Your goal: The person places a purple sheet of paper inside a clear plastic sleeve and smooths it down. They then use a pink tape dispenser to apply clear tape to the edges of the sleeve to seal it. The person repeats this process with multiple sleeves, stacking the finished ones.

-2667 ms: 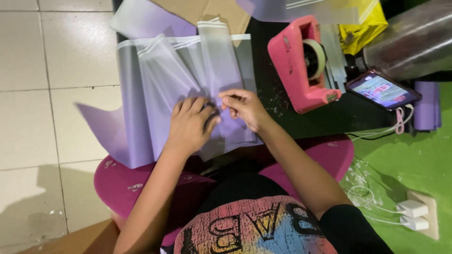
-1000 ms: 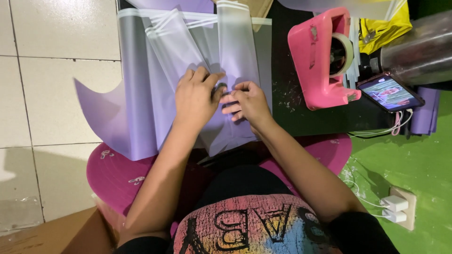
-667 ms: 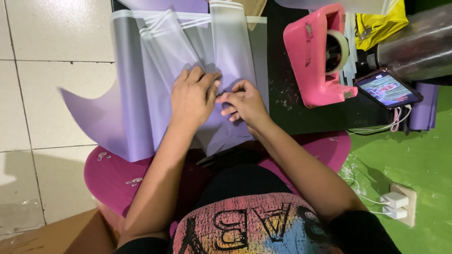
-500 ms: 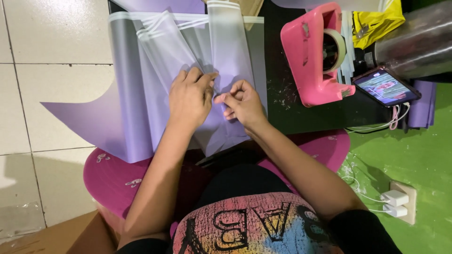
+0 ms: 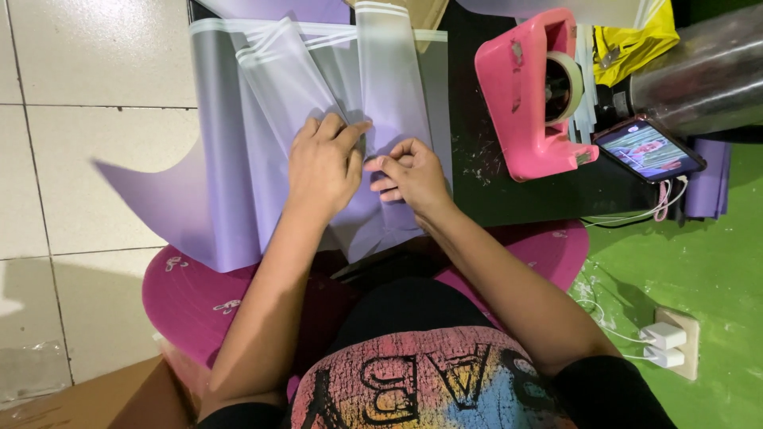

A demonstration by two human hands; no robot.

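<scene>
A stack of frosted clear plastic bags point(image 5: 381, 71) lies over larger lilac plastic bags point(image 5: 214, 159) on a dark table. My left hand point(image 5: 322, 163) rests flat on the frosted bags, fingers pressing down near their lower end. My right hand point(image 5: 405, 171) is just to its right, thumb and fingers pinched on the edge of a frosted bag. The two hands almost touch.
A pink tape dispenser point(image 5: 528, 95) with a roll of tape stands right of the bags. A phone point(image 5: 648, 151) with a lit screen and a cable lies beyond it, by a metal cylinder point(image 5: 699, 71). A wall socket point(image 5: 675, 342) sits low right; a pink stool point(image 5: 199, 294) is below.
The hands stay on the bags; my left hand has shifted slightly and my right fingers have closed on the bag's edge. The view has drifted a little.
</scene>
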